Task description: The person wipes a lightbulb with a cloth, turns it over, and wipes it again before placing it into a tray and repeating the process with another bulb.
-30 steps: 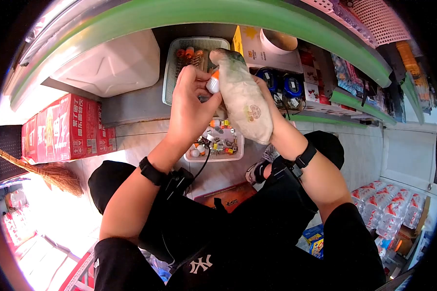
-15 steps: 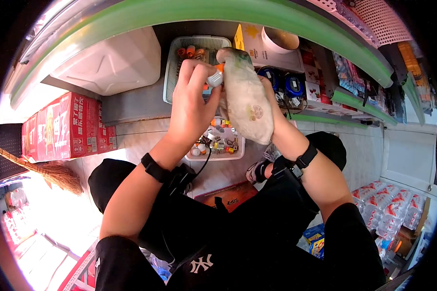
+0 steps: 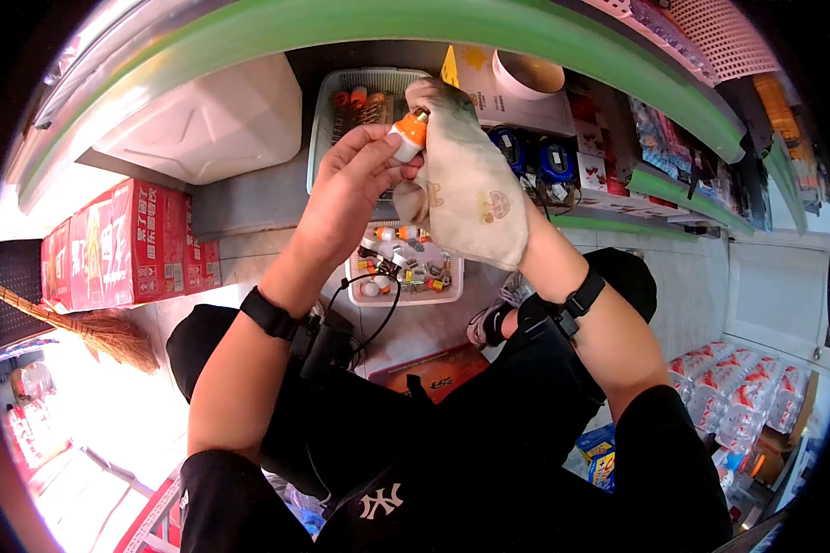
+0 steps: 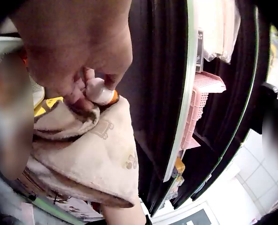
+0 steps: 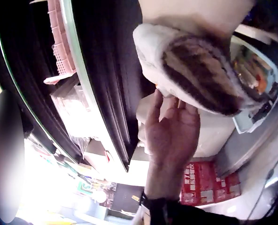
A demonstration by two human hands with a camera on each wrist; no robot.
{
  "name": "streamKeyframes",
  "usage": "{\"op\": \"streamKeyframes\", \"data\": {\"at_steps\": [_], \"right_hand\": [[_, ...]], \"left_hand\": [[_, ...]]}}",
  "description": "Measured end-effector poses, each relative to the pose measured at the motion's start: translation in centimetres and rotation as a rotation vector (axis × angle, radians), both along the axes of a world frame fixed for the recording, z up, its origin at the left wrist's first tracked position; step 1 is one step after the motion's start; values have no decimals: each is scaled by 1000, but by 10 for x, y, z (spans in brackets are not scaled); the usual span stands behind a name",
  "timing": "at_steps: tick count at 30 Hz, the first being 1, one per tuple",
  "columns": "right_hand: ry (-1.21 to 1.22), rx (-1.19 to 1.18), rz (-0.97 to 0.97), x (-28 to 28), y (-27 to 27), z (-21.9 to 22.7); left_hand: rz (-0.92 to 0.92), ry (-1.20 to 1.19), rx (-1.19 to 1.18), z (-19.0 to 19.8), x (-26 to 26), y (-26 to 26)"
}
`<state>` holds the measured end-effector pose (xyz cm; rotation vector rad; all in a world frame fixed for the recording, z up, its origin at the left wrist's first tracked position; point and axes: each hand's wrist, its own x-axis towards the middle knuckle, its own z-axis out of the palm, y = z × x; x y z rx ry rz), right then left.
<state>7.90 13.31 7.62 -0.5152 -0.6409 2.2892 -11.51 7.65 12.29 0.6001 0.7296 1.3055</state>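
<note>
My left hand (image 3: 349, 194) pinches a light bulb (image 3: 409, 136) with a white body, an orange collar and a metal base. The base points up and away, right beside a beige cloth (image 3: 478, 198) with a printed pattern. That cloth hangs over my right hand (image 5: 195, 13) and hides its fingers; the hand holds it up from behind. In the left wrist view the bulb's white body lies between thumb and fingers, close over the cloth's folds. The right wrist view shows the cloth's dark edge curling open.
A basket (image 3: 319, 152) with orange-collared bulbs stands on the shelf ahead. Below, a white basket (image 3: 415, 300) of mixed bulbs and small parts sits on the floor. A green shelf edge (image 3: 360, 41) arches above the hands. A white container (image 3: 212, 120) and red cartons (image 3: 134, 240) are leftward.
The bulb has turned, its orange collar and metal base now showing upward. My left hand has opened out to the left, and the cloth now spreads wider with a fold hanging beneath the bulb.
</note>
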Motion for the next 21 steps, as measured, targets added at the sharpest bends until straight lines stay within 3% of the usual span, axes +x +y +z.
{"op": "streamKeyframes", "data": {"at_steps": [3, 6, 9, 14, 17, 19, 21], "right_hand": [[-64, -74, -3, 9, 2, 16], [-439, 118, -115, 2, -14, 53], [-315, 114, -72, 6, -5, 18], [-273, 41, -156, 1, -21, 26], [-33, 71, -204, -18, -13, 12], [-11, 175, -152, -21, -10, 10], [-251, 474, -75, -17, -10, 17]], "left_hand": [[-132, 76, -12, 0, -10, 4], [-133, 173, -16, -2, -8, 2], [-36, 379, 66, -5, 0, -3], [233, 709, 253, -4, 16, -10], [307, 691, 219, 3, 20, -4], [361, 673, 217, 4, 27, -4], [400, 633, 195, 4, 29, -5]]}}
